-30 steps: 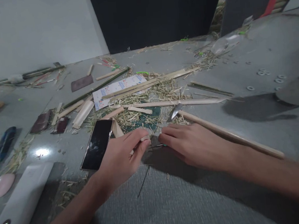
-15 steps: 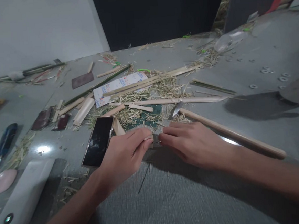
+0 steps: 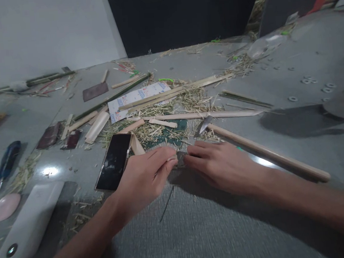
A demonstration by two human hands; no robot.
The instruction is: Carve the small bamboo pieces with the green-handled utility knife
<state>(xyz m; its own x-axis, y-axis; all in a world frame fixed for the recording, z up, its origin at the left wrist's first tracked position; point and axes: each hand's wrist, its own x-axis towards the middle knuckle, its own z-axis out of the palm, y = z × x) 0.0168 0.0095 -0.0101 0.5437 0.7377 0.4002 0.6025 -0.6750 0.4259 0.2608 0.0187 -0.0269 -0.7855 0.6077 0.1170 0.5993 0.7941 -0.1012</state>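
My left hand is closed, thumb pinched against the fingers. Whatever lies in that pinch is too small to name. Facing it across a narrow gap, my right hand has its fingers curled in, and anything in them is hidden. Just left of my left hand lies a phone with a dark screen, a wood piece beside it. Beyond my right hand is a knife with a short metal blade and a long wooden handle. A thin dark sliver lies in front of both hands.
Shavings, wood strips and a printed sheet cover the floor ahead. At left are a white power bank, a pink oval object and a blue-handled tool. Several small rings lie at right.
Both hands keep nearly the same pose and place. The thin piece seen between the fingertips before no longer shows clearly. The whole view has shifted very slightly.
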